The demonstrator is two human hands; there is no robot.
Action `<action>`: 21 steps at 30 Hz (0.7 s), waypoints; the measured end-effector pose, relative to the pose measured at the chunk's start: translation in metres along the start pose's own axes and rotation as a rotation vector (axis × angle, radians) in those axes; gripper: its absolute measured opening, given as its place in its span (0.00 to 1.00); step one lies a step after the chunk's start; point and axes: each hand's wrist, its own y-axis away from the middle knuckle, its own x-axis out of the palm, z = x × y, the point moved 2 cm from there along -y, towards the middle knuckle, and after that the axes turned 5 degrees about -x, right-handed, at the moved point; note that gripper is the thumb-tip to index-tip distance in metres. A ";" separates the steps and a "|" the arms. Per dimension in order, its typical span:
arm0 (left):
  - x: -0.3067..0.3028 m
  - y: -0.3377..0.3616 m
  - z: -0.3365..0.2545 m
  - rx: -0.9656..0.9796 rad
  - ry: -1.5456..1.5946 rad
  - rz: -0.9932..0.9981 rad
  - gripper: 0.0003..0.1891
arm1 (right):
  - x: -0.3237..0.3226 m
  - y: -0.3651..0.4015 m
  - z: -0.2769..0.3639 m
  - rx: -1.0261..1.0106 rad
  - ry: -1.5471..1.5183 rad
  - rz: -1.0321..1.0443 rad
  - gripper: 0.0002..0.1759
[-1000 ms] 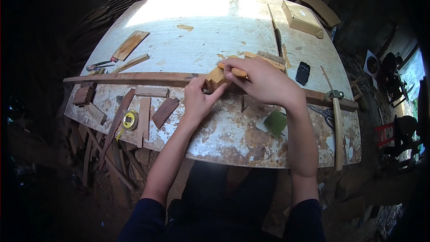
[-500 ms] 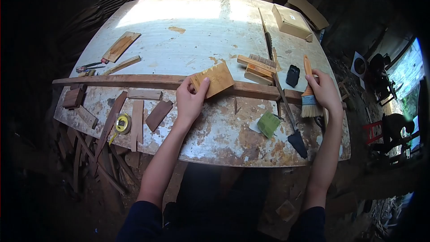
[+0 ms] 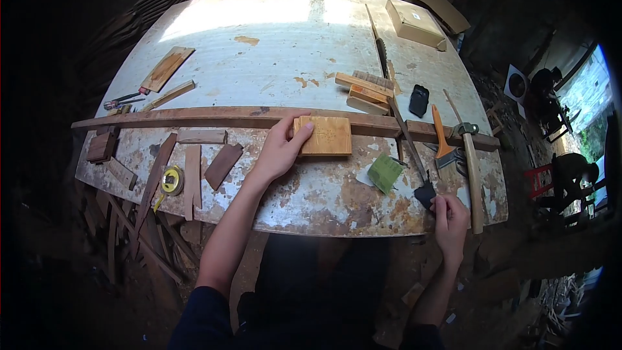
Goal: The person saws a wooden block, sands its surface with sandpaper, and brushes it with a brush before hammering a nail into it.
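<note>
My left hand (image 3: 280, 149) grips the left end of a pale rectangular wooden block (image 3: 325, 136), thumb on its top face, by the long wooden bar across the table. At the table's front edge, my right hand (image 3: 451, 221) is closed in a pinch at the dark handle end of a long, thin metal tool that looks like a file (image 3: 408, 139). The fingers hide the tip of that handle. Just above it lies a paintbrush (image 3: 444, 137) with an orange handle, beside a hammer (image 3: 471, 155). A folded green sheet, perhaps sandpaper (image 3: 385, 172), lies between both hands.
The long wooden bar (image 3: 214, 116) crosses the worn table (image 3: 259, 65). At left lie a yellow tape measure (image 3: 172, 181) and several wood scraps. Stacked wooden pieces (image 3: 368, 94), a black case-like object (image 3: 419, 101) and a saw (image 3: 381, 52) lie beyond; a cardboard box (image 3: 414, 24) sits at the back.
My right hand has let go of the paintbrush, now on the table, and moved down to the file-like tool's handle. My left hand has lowered the wooden block and turned it level.
</note>
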 end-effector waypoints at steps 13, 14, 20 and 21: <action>0.019 0.049 -0.042 -0.173 -0.427 0.345 0.27 | 0.011 0.101 -0.050 0.204 -0.039 -0.526 0.10; 0.019 0.056 -0.050 -0.173 -0.515 0.323 0.27 | 0.012 0.102 -0.050 0.199 -0.020 -0.533 0.10; 0.012 0.079 -0.059 -0.231 -0.658 0.259 0.37 | 0.008 0.094 -0.051 0.201 0.024 -0.550 0.10; 0.012 0.080 -0.061 -0.234 -0.669 0.255 0.39 | 0.009 0.090 -0.051 0.194 0.030 -0.554 0.10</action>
